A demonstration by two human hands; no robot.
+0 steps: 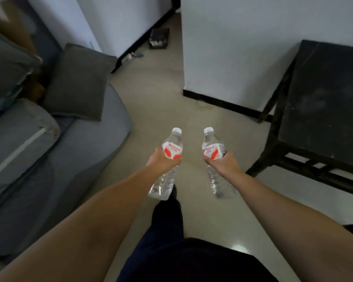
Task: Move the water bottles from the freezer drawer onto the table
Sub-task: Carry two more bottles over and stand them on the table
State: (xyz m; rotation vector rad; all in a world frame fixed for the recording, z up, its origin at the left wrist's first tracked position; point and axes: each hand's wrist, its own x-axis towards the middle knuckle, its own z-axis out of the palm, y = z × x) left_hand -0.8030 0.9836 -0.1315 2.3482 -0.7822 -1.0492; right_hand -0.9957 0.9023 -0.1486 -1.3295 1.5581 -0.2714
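Head view, hands: the left hand (164,160) is curled round the middle of one water bottle, and the right hand (222,162) is curled round the middle of a second. Both arms reach forward at about the same height, side by side but apart.
Left bottle (167,163): clear plastic, white cap pointing away, base tilted back toward the person; held over the floor near the centre of the scene.
Right bottle (214,159): the same kind, white cap far, base near, just right of the first and not touching it.
Labels: each bottle has a white wrap with red shapes and a red word across the top; the letters are too blurred to read with certainty.
Table (322,110): dark, low, wooden, standing to the right against a white wall (243,47), a little farther off than the hands.
Left side: a grey sofa (49,159) with a dark grey cushion (77,82).
Floor (157,102): pale and smooth, running away into a passage.
Freezer drawer: not in view.
Step in hand: most likely carrying both bottles toward the table.
Next move: it probably calls for a turn to the right, then setting each bottle upright on the tabletop and letting go.
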